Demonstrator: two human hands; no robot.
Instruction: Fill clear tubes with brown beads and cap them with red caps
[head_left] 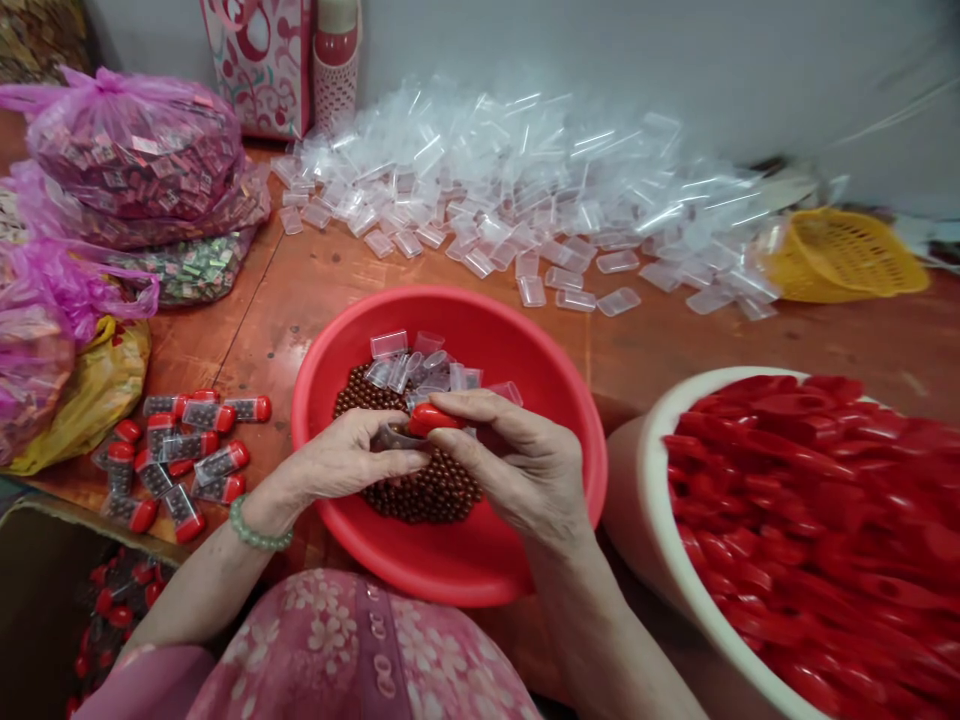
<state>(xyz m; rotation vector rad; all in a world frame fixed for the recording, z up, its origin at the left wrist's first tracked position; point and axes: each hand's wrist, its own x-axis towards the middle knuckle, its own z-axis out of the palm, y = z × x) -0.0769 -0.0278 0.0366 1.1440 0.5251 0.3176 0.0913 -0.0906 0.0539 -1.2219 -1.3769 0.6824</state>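
Note:
Over a red basin [566,500], my left hand [352,455] pinches a small clear plastic container [397,436] between thumb and fingers. Dark contents show through its wall in part. A red cap [435,418] is closed between the thumb and fingers of my right hand [529,465], right at the container's end. Whether the cap is seated on the container, I cannot tell. Beneath my hands lies a heap of small brown beads [420,497] with several empty clear containers [390,345] on top.
Filled red-capped containers [184,445] lie left of the basin, above a box [45,540] holding more. Clear containers [480,190] are piled along the wall. At right stand a white tub [652,450] of red caps and a yellow basket [847,255]. Pink bags [135,150] sit far left.

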